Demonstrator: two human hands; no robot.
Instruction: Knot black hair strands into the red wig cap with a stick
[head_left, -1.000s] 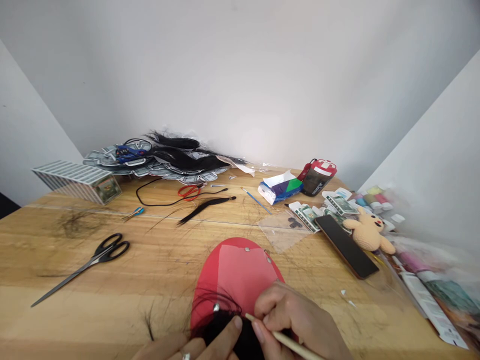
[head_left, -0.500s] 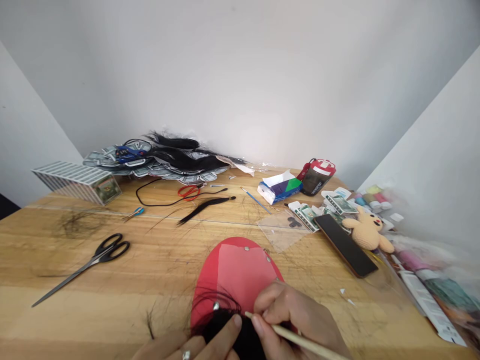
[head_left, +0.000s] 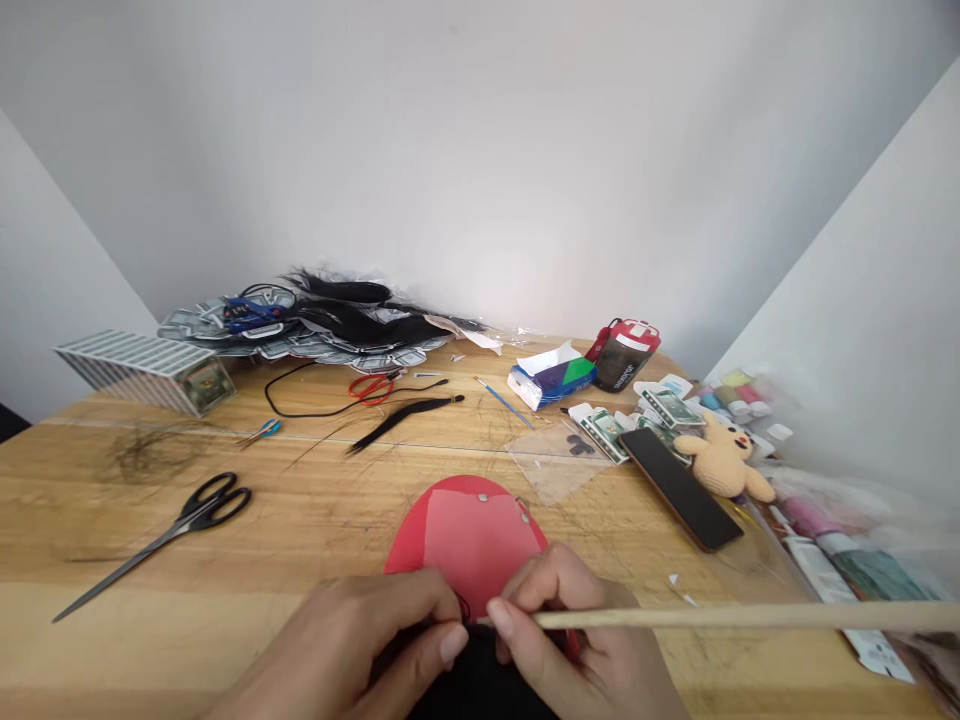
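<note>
A rounded red form (head_left: pixel 480 540) with a paler pink patch and silver pins stands at the bottom centre. Black hair (head_left: pixel 484 680) covers its near side, between my hands. My right hand (head_left: pixel 581 635) pinches a long pale wooden stick (head_left: pixel 697 617), which points left, its thin tip at the hair's edge. My left hand (head_left: pixel 375 635) meets that tip from the other side, thumb and forefinger pressed together at the hair. Whatever lies between those two fingers is too small to make out.
Black-handled scissors (head_left: pixel 187 520) lie at the left. A thin hair bundle (head_left: pixel 401 420), a blue brush (head_left: pixel 506 402) and a plastic sheet (head_left: pixel 555 465) lie farther back. At the right are a phone (head_left: pixel 682 490), a crocheted toy (head_left: pixel 724 460) and several paint bottles (head_left: pixel 739 395).
My left hand has risen from lying flat on the hair and closed its thumb and forefinger near the stick's tip. The stick has swung up to nearly level. The view has shifted slightly.
</note>
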